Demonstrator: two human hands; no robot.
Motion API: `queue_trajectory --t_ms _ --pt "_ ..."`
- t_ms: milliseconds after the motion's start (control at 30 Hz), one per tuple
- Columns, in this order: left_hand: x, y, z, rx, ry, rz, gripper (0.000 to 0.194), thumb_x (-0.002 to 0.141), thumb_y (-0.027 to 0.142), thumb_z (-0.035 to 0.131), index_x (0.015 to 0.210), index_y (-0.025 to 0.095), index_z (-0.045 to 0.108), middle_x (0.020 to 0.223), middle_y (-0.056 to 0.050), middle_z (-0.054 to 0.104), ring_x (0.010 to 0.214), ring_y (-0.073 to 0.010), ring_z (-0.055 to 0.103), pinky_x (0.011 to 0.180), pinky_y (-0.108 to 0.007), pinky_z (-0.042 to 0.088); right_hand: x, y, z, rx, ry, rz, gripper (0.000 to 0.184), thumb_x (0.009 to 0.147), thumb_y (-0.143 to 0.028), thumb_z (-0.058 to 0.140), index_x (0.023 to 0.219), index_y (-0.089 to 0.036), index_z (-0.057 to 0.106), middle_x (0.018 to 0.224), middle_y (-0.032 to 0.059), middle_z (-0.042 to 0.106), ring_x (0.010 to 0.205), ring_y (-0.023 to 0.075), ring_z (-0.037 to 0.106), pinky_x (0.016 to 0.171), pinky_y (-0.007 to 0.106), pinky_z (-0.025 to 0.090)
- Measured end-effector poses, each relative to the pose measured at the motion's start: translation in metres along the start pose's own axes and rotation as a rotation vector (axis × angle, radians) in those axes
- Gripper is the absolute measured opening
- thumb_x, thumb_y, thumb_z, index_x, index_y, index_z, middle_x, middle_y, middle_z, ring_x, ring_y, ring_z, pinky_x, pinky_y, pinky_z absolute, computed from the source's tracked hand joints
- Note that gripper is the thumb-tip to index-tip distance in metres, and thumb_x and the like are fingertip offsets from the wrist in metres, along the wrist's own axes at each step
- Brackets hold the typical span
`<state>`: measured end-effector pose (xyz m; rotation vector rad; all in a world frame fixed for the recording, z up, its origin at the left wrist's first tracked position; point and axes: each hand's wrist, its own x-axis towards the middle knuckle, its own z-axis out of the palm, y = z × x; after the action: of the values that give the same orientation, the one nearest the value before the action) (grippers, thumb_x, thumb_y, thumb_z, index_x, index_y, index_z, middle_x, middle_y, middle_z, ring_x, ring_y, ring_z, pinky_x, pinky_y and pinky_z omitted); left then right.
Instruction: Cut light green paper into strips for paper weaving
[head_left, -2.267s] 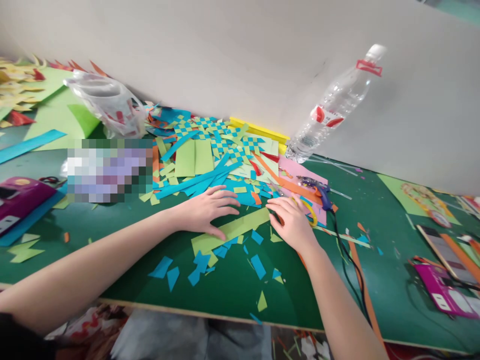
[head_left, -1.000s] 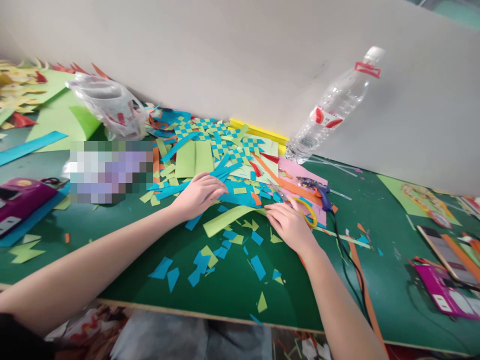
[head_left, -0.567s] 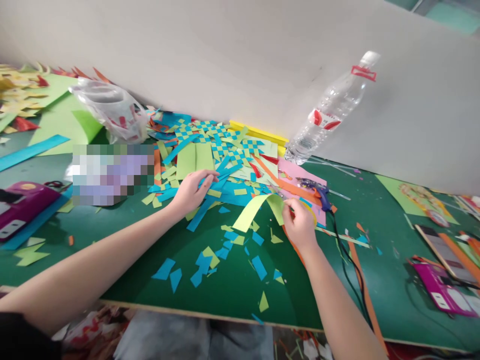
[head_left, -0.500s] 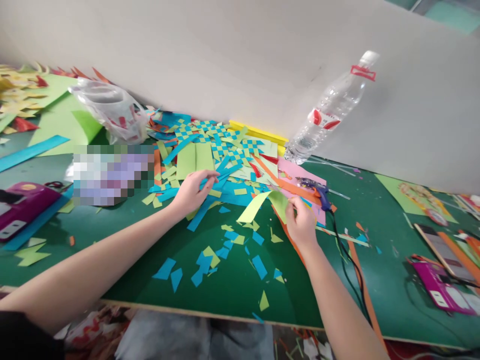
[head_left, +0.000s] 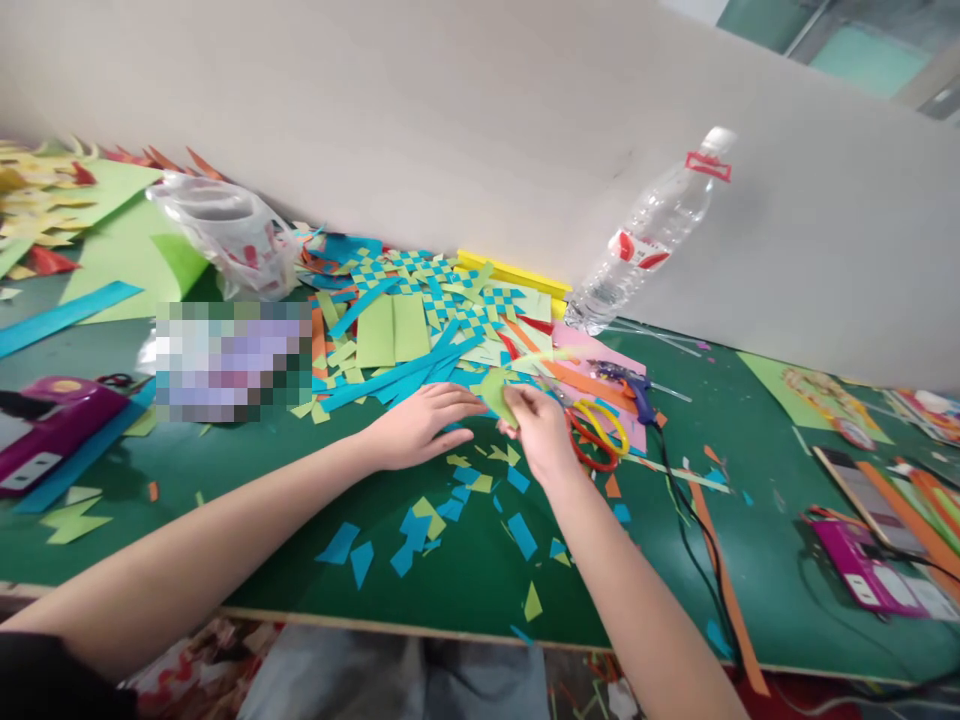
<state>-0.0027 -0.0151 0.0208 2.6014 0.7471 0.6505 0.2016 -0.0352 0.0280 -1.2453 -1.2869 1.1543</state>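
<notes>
My right hand (head_left: 541,432) pinches a light green paper strip (head_left: 496,390), bent upward above the green table (head_left: 675,590). My left hand (head_left: 420,425) lies just left of it, fingers stretched flat on the table at the edge of the blue paper strips (head_left: 397,372). Small blue and green paper scraps (head_left: 450,505) are scattered below both hands. Scissors with red and yellow handles (head_left: 596,432) lie right of my right hand.
Woven blue-and-green paper mats (head_left: 442,290) pile up by the wall. A clear plastic bottle (head_left: 645,245) leans at the back right, a plastic bag (head_left: 225,230) at the back left. A glue gun (head_left: 626,378) with black cord, magenta boxes (head_left: 862,570) and orange strips lie around.
My right hand lifted the green strip off the table and carried it left toward my left hand. My left hand drew back from the blue strips and lies flat. The scissors are uncovered.
</notes>
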Motion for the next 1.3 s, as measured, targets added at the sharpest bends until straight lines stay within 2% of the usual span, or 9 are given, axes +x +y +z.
queue_trajectory --t_ms 67,200,333,500,600,667,833,967,1300 --pt "-0.001 -0.002 0.005 -0.074 0.013 -0.010 0.041 0.095 0.046 0.045 0.124 0.021 0.058 0.125 -0.012 0.062 0.122 -0.0281 0.052 0.104 -0.042 0.040 -0.003 0.006 0.008 -0.113 -0.072 -0.006 0.035 0.083 -0.056 0.057 0.080 -0.022 0.060 0.057 -0.0024 0.056 0.041 0.0118 0.047 0.038 0.026 0.038" --pt "0.000 -0.006 0.007 -0.202 0.084 -0.137 0.050 0.087 0.056 0.053 0.118 0.017 0.061 0.115 -0.013 0.066 0.108 -0.0292 0.060 0.095 -0.040 0.047 -0.010 0.012 0.005 -0.313 -0.067 -0.165 0.028 0.088 -0.048 0.054 0.097 -0.023 0.065 0.061 -0.0014 0.061 0.046 0.0134 0.052 0.044 0.026 0.042" --pt "0.003 -0.002 -0.002 -0.402 0.173 -0.311 0.043 0.092 0.051 0.045 0.110 0.016 0.063 0.100 -0.009 0.068 0.091 -0.0241 0.064 0.081 -0.035 0.052 -0.014 0.014 -0.005 -0.535 -0.115 -0.370 0.024 0.092 -0.040 0.051 0.099 -0.023 0.066 0.056 -0.0026 0.058 0.050 0.0148 0.056 0.051 0.027 0.046" --pt "0.004 -0.004 -0.004 -0.569 0.351 -0.515 0.041 0.094 0.051 0.041 0.102 0.019 0.066 0.077 -0.002 0.060 0.067 -0.0153 0.058 0.060 -0.026 0.050 -0.013 0.018 -0.009 -0.625 -0.036 -0.494 0.023 0.094 -0.039 0.050 0.102 -0.023 0.063 0.060 -0.0014 0.061 0.052 0.0155 0.059 0.055 0.027 0.048" --pt "0.005 -0.008 0.000 -0.758 0.364 -0.510 0.039 0.093 0.052 0.045 0.103 0.018 0.063 0.062 0.001 0.054 0.052 -0.0127 0.053 0.050 -0.025 0.048 -0.012 0.018 -0.012 -0.643 -0.010 -0.554 0.020 0.095 -0.038 0.048 0.096 -0.023 0.062 0.068 0.0013 0.066 0.059 0.0165 0.063 0.061 0.028 0.051" --pt "0.006 -0.010 0.001 -0.854 0.362 -0.493 0.037 0.093 0.051 0.046 0.101 0.019 0.061 0.058 0.002 0.054 0.049 -0.0127 0.053 0.048 -0.026 0.047 -0.012 0.016 -0.014 -0.675 0.017 -0.629 0.018 0.094 -0.037 0.050 0.095 -0.024 0.062 0.081 0.0050 0.070 0.076 0.0197 0.067 0.073 0.033 0.054" --pt "0.007 -0.011 0.002 -0.881 0.412 -0.497 0.034 0.093 0.052 0.047 0.098 0.020 0.057 0.061 0.002 0.057 0.052 -0.0135 0.057 0.053 -0.027 0.050 -0.012 0.007 -0.016 -0.749 0.042 -0.761 0.025 0.083 -0.044 0.066 0.098 -0.025 0.059 0.115 0.0094 0.068 0.111 0.0266 0.060 0.097 0.046 0.045" --pt "0.007 -0.009 0.001 -0.857 0.418 -0.494 0.035 0.092 0.054 0.047 0.094 0.020 0.056 0.071 0.002 0.059 0.054 -0.0131 0.060 0.059 -0.028 0.052 -0.012 0.008 -0.014 -0.788 0.012 -0.791 0.019 0.084 -0.040 0.066 0.091 -0.025 0.058 0.120 0.0088 0.067 0.112 0.0261 0.059 0.099 0.047 0.043" --pt "0.006 -0.008 -0.001 -0.748 0.336 -0.445 0.035 0.096 0.053 0.037 0.088 0.021 0.050 0.067 0.003 0.060 0.065 -0.0157 0.063 0.076 -0.032 0.050 -0.009 0.016 -0.014 -0.806 -0.042 -0.714 0.015 0.086 -0.039 0.064 0.087 -0.025 0.058 0.112 0.0058 0.071 0.103 0.0230 0.064 0.099 0.045 0.042"
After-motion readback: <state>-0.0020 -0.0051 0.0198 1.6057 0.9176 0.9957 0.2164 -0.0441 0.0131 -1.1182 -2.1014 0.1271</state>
